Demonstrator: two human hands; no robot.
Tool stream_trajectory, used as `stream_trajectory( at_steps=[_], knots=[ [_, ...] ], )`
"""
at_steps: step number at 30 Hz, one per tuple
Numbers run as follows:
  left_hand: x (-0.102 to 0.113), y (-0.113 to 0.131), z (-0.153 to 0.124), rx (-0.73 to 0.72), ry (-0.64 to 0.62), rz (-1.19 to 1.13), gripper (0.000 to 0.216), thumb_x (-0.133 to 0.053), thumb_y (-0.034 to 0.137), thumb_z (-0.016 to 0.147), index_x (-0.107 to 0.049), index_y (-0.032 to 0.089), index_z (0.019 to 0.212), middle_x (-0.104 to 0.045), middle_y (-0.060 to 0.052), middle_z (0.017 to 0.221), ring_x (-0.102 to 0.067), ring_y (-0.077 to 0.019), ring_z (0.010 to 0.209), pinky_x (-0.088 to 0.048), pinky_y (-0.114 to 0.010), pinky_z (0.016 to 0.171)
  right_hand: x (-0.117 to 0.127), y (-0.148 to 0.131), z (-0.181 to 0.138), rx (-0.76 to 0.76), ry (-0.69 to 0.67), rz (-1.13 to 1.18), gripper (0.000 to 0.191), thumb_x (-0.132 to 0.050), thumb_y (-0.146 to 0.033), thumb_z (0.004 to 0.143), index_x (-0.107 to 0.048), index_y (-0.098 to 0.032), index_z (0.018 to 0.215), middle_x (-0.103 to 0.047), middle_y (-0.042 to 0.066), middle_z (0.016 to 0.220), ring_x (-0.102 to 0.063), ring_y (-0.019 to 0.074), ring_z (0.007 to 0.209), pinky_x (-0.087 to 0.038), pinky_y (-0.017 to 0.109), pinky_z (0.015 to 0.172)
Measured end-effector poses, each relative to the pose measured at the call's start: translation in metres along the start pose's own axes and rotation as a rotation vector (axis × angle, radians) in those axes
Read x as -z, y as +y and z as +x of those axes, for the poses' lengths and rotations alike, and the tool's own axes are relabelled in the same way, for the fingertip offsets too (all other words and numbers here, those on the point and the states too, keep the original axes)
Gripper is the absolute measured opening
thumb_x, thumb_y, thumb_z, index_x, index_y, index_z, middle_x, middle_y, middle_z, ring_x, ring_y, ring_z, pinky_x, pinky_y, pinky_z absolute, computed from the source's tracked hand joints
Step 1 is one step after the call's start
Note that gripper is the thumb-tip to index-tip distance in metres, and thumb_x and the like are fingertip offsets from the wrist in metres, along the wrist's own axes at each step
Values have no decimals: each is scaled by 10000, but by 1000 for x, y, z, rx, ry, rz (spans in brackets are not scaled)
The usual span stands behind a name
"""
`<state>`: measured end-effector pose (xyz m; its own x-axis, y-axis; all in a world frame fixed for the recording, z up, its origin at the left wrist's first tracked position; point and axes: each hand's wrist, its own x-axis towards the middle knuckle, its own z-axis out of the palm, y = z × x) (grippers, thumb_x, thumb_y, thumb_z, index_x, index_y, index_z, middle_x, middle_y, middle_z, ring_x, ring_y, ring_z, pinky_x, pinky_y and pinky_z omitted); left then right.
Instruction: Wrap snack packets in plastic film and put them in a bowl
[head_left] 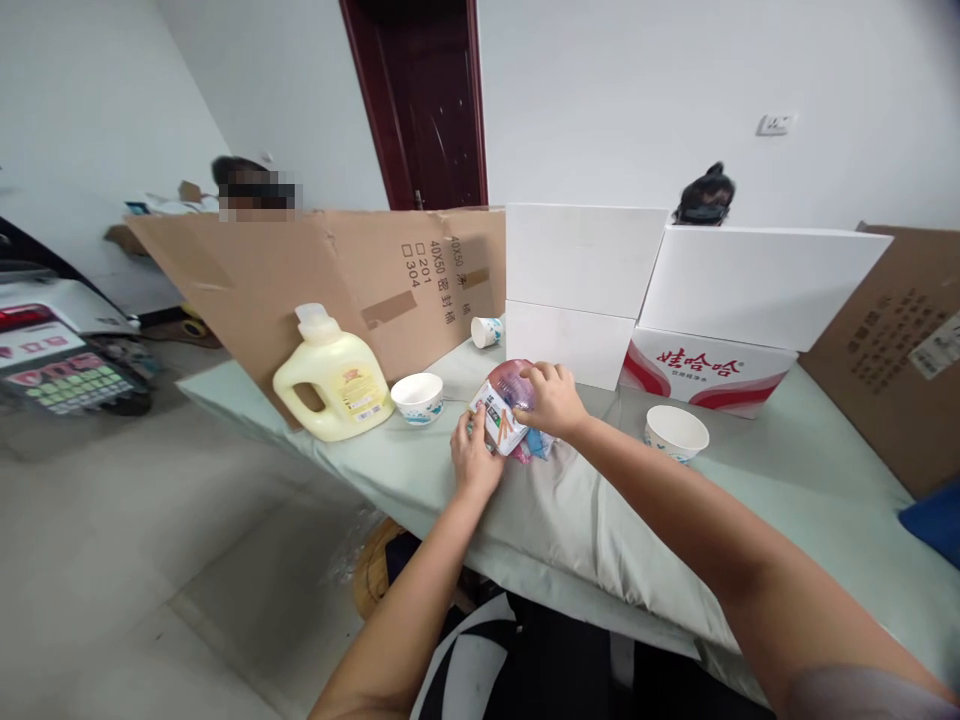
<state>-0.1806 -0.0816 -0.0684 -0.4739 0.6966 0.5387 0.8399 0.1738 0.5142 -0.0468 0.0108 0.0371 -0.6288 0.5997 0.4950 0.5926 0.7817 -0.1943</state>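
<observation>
My left hand (pixel 477 455) is closed around the lower left side of a small white packet (pixel 499 418) with a picture of brown sticks and dark lettering. The packet is held tilted just over the table. My right hand (pixel 553 400) has its fingers curled onto a round, pink-purple, see-through thing (pixel 513 378) directly behind the packet; its kind is unclear. Crumpled pink and blue wrappers (pixel 537 444) lie underneath, partly covered by the right hand. Left of my hands stands a white paper bowl (pixel 417 400) with a blue pattern.
A pale yellow detergent jug (pixel 337 375) stands at left. One paper bowl (pixel 677 434) is at right; another paper cup or bowl (pixel 487 332) lies tipped behind. Cardboard (pixel 390 280) and white boxes (pixel 585 255) wall off the back of the cloth-covered table (pixel 750 500). Two people are partly visible behind.
</observation>
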Motion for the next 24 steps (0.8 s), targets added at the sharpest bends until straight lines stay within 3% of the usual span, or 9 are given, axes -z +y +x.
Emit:
stream_trajectory(
  at_steps=[7,12,16,24],
  knots=[
    [-4,-3,-1,-97,16,11,781,-714,300,718,-389,187,1419,-322,-180,1473,-372,-370,1327,-348,-502,1084,-3,27,-10,-39,149,8,597,-698,-417,681,-567,-168,1208,-540,143,1281,-446,333,1134,-346,445,970],
    [-5,-2,0,-184,20,25,766,-714,355,728,-417,162,1408,-346,-196,1446,-380,-372,1314,-329,-502,1092,10,71,-13,-405,349,206,539,-657,-462,692,-578,-181,1145,-607,119,1152,-520,306,1091,-384,441,971],
    [-6,3,3,-252,-28,38,821,-734,386,710,-388,179,1425,-378,-199,1430,-370,-368,1323,-322,-518,1085,11,112,-30,-706,488,446,560,-664,-500,657,-560,-201,1118,-599,103,1176,-535,281,1116,-401,408,979],
    [-19,15,7,-274,-95,96,864,-730,422,716,-357,187,1459,-381,-196,1437,-381,-384,1302,-304,-533,1090,13,172,-69,-947,584,579,590,-618,-596,673,-527,-185,1087,-624,99,1070,-625,237,905,-507,347,763]
  ],
)
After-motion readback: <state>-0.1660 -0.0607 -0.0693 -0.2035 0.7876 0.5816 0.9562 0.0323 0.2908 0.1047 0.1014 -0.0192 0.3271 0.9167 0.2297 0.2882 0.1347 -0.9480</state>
